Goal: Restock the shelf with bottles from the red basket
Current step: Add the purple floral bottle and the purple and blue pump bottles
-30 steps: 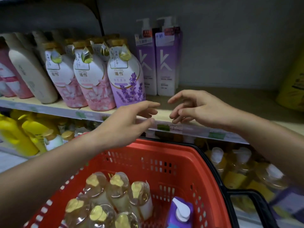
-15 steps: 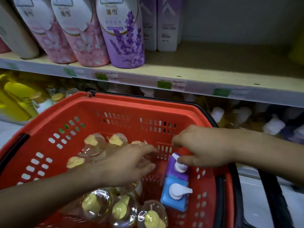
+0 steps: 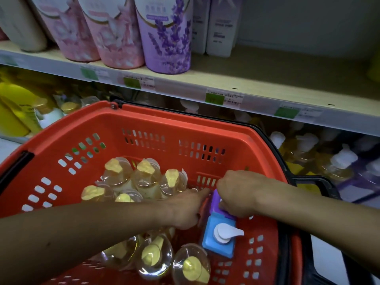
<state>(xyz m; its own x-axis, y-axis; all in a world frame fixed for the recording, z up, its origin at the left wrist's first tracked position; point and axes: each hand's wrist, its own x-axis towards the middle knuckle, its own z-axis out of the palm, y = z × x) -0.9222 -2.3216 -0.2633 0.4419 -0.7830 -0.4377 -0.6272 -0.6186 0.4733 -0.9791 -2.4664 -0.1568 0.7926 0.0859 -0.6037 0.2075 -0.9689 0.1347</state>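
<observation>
While both hands are down in the basket: the right hand (image 3: pixel 236 193) curls its fingers round the top of the purple bottle (image 3: pixel 216 199), and the left hand (image 3: pixel 186 210) lies beside it with fingers pointing at the same bottle; I cannot tell if those fingers hold anything.

Where the bottles are: all are inside the red basket (image 3: pixel 144 118). The purple bottle stands by the right wall, touching the blue bottle (image 3: pixel 220 241) just in front of it. Many clear bottles with yellow caps (image 3: pixel 117 175) fill the left and the middle.

Could slip: the right hand has only the top part, near the pump. If the purple bottle is heavy, it may slide out on the way up.

Could bump: the blue bottle is pressed close, so a lift at a slant may tip it over.

Could knock: the left arm lies across the yellow-capped bottles and may push them down.

Could tip: I cannot see what holds the basket up, so a hard pull may rock it.

Shelf: the top shelf (image 3: pixel 267 79) is pale wood with bare room on its right side. Pink bottles (image 3: pixel 115 38) and a lavender bottle (image 3: pixel 166 38) stand on its left.

Lower shelf: more bottles sit in the dark below, behind the basket.

Room: it looks like a shop aisle, with green price tags (image 3: pixel 214 98) along the shelf edge.
</observation>
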